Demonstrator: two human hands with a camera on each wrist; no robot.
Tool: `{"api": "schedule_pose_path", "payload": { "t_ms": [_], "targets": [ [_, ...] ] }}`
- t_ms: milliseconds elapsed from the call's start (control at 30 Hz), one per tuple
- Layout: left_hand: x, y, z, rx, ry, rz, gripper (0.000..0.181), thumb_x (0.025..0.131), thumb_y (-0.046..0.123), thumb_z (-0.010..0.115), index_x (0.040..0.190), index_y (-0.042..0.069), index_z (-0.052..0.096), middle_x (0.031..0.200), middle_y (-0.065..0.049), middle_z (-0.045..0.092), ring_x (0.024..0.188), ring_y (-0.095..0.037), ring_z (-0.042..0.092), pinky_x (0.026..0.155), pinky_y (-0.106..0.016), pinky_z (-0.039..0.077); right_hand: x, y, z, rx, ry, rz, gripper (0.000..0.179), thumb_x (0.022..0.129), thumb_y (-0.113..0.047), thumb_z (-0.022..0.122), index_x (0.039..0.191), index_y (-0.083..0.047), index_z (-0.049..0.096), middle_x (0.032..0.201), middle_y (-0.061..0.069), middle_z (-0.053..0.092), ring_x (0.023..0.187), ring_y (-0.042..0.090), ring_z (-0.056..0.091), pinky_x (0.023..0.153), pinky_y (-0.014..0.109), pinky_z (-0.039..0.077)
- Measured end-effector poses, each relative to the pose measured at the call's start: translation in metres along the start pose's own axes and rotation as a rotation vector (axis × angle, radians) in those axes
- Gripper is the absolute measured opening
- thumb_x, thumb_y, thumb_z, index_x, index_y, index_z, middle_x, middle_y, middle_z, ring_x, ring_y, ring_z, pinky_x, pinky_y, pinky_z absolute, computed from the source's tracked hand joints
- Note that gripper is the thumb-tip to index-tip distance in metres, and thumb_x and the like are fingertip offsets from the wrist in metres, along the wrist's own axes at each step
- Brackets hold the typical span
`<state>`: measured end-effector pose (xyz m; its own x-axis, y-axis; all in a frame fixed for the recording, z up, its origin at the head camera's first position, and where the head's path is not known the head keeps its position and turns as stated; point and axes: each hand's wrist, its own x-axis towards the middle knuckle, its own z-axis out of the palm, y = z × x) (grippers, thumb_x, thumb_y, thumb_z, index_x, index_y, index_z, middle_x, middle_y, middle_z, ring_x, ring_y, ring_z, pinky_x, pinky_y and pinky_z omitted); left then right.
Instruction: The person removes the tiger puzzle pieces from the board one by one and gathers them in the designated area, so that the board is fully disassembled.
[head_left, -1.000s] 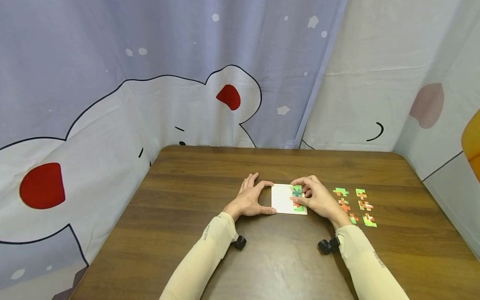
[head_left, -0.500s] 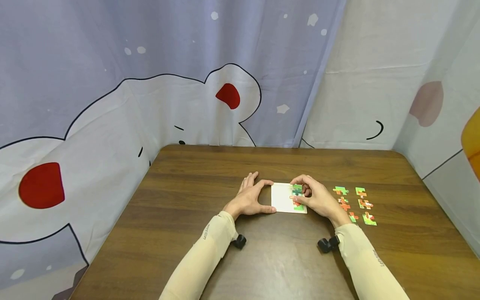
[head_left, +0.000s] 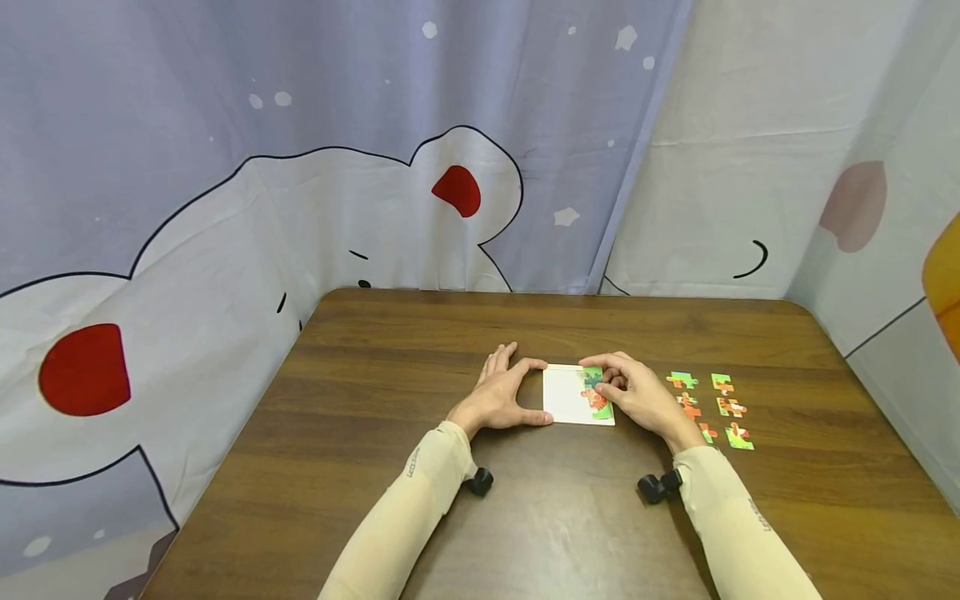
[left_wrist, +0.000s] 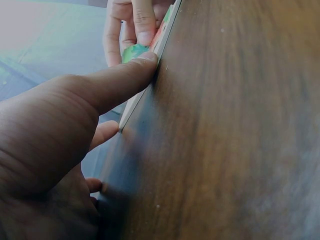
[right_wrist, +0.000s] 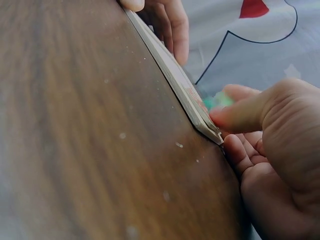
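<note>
A square puzzle board [head_left: 562, 396] with a pale bare left part lies on the table. My left hand [head_left: 495, 402] holds its left side, with thumb and index finger at the near and far left corners. With thumb and index finger, my right hand [head_left: 647, 398] pinches a green jigsaw piece [head_left: 592, 375] at the board's far right part. In the left wrist view this green piece [left_wrist: 134, 52] stands tilted up from the board. A red and green jigsaw piece [head_left: 600, 405] lies on the board's near right part, just below the right thumb.
Several loose jigsaw pieces [head_left: 731, 408] in green, red and white lie on the table right of the board, the nearer ones close to the right wrist. The wooden table [head_left: 375, 375] ends at a printed curtain [head_left: 555, 167] behind.
The right thumb has moved up and away from the red and green piece, uncovering more of it. The green piece has shifted slightly under the right fingers. The left hand stays at the board.
</note>
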<state>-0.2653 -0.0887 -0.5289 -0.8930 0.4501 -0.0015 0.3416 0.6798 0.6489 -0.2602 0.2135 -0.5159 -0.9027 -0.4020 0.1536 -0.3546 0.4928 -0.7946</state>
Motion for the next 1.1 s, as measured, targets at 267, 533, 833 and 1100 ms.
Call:
{"api": "schedule_pose_path", "payload": {
  "t_ms": [267, 533, 833, 1100],
  "targets": [
    [0.0010, -0.0001, 0.0006, 0.003, -0.006, 0.001, 0.088, 0.085, 0.051, 0.097, 0.160, 0.031, 0.054, 0.185, -0.019, 0.009, 0.173, -0.040, -0.003, 0.139, -0.060, -0.002, -0.0015, 0.0036, 0.0013, 0.014, 0.058, 0.042, 0.040, 0.102, -0.004, 0.080, 0.141, -0.009, 0.072, 0.114, 0.013, 0.068, 0.094, 0.023, 0.068, 0.080, 0.025, 0.057],
    [0.0000, 0.0027, -0.0018, -0.013, -0.010, -0.014, 0.089, 0.085, 0.048, 0.098, 0.160, 0.030, 0.054, 0.186, -0.018, 0.007, 0.173, -0.039, -0.004, 0.139, -0.059, -0.003, -0.0004, 0.0035, 0.0011, -0.040, 0.121, 0.061, 0.041, 0.098, -0.011, 0.088, 0.136, -0.005, 0.075, 0.104, 0.011, 0.074, 0.089, 0.018, 0.073, 0.077, 0.020, 0.058],
    [-0.0010, 0.0018, -0.0013, -0.004, -0.008, -0.006, 0.088, 0.085, 0.048, 0.097, 0.160, 0.030, 0.054, 0.186, -0.018, 0.008, 0.173, -0.039, -0.003, 0.139, -0.059, -0.003, 0.0017, -0.0002, 0.0007, -0.068, 0.128, 0.085, 0.039, 0.095, -0.014, 0.092, 0.130, -0.005, 0.078, 0.099, 0.008, 0.075, 0.085, 0.017, 0.073, 0.074, 0.021, 0.058],
    [-0.0010, 0.0018, -0.0015, 0.004, -0.003, 0.001, 0.089, 0.085, 0.048, 0.098, 0.160, 0.030, 0.054, 0.185, -0.019, 0.009, 0.173, -0.040, -0.002, 0.139, -0.059, -0.002, 0.0017, 0.0018, -0.0021, -0.056, 0.122, 0.087, 0.039, 0.096, -0.012, 0.090, 0.132, -0.003, 0.078, 0.102, 0.010, 0.078, 0.087, 0.015, 0.075, 0.076, 0.020, 0.061]
  ]
}}
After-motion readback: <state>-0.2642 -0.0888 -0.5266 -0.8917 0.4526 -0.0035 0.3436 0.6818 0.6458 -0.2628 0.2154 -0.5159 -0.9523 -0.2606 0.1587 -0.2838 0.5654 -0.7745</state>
